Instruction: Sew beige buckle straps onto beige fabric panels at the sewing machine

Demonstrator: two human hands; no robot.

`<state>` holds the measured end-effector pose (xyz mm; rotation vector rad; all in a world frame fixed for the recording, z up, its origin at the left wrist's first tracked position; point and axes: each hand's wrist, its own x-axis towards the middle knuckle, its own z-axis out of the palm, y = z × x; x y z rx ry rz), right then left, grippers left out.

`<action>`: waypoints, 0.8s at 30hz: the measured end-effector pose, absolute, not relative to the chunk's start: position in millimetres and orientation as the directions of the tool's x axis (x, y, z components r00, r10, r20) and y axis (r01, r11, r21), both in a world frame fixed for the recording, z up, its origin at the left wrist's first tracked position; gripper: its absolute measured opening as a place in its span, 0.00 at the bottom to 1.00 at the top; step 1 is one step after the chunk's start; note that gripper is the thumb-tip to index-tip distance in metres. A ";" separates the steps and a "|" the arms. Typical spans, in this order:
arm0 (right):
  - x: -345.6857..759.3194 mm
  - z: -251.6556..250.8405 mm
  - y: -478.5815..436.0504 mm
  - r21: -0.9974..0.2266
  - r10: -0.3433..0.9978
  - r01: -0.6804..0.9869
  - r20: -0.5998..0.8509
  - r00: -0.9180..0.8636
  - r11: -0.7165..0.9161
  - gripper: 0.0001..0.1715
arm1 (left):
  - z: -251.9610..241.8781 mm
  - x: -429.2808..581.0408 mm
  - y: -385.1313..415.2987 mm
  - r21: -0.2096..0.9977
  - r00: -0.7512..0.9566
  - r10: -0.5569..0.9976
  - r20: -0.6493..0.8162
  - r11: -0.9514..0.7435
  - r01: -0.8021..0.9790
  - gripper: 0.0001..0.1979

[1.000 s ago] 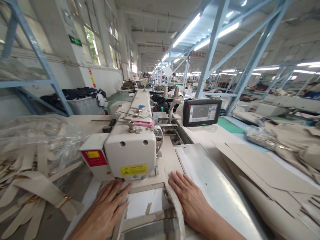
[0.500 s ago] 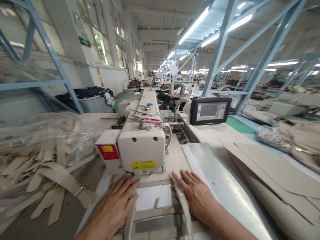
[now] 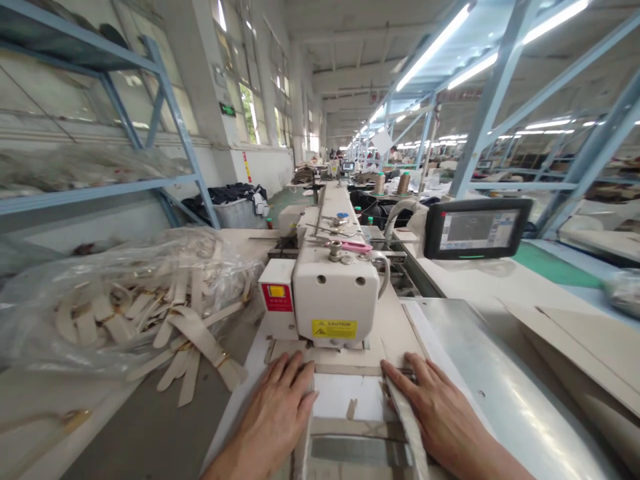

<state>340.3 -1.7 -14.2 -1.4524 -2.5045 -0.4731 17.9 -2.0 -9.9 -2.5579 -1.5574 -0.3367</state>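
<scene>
In front of the white sewing machine head (image 3: 337, 300), my left hand (image 3: 275, 407) lies flat, fingers stretched forward on the left edge of a beige panel (image 3: 345, 360). My right hand (image 3: 437, 403) rests at the panel's right side, palm down and fingers stretched out. Its thumb side touches a pale strip (image 3: 407, 420) that curves toward me. Between the hands are a white sheet (image 3: 333, 393) and a frame with a grey window (image 3: 357, 452). The machine head covers the panel's far part and the needle area.
Beige straps with gold buckles (image 3: 187, 327) spill from a clear plastic bag (image 3: 35, 307) on the left. A control screen (image 3: 477, 227) stands at the back right. A shiny metal plate (image 3: 480, 373) and stacked beige sheets (image 3: 585, 340) lie on the right. A pink tool (image 3: 355, 247) tops the machine.
The head view has turned left, so the machine, screen and straps appear further right. Both hands keep their flat pose at the panel's sides.
</scene>
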 end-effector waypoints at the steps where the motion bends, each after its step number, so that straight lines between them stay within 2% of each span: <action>1: 342.3 -18.9 -1.0 0.195 0.781 0.862 0.364 -0.507 0.468 0.35 | -9.0 18.2 -4.5 0.013 0.427 0.872 0.241 -0.443 0.897 0.22; 4: 349.4 -31.5 2.3 0.253 0.715 0.839 0.441 -0.543 0.482 0.37 | -4.9 21.6 -10.2 0.052 0.362 0.906 0.217 -0.381 0.923 0.25; 9: 359.0 -39.9 8.8 0.263 0.668 0.800 0.444 -0.597 0.540 0.40 | 1.9 30.8 -9.9 0.121 0.279 0.929 0.245 -0.315 0.941 0.26; 16: 358.8 -39.8 9.2 0.234 0.706 0.823 0.427 -0.565 0.517 0.41 | 10.6 40.1 -1.4 0.018 0.237 0.945 0.225 -0.248 0.969 0.19; 20: 359.4 -39.1 7.6 0.245 0.690 0.813 0.434 -0.579 0.528 0.42 | 14.1 42.4 -7.1 0.020 0.211 0.960 0.182 -0.218 0.976 0.20; 24: 362.0 -38.1 6.3 0.204 0.697 0.809 0.420 -0.582 0.552 0.47 | 7.4 40.3 -11.2 0.040 0.183 0.961 0.207 -0.196 0.980 0.20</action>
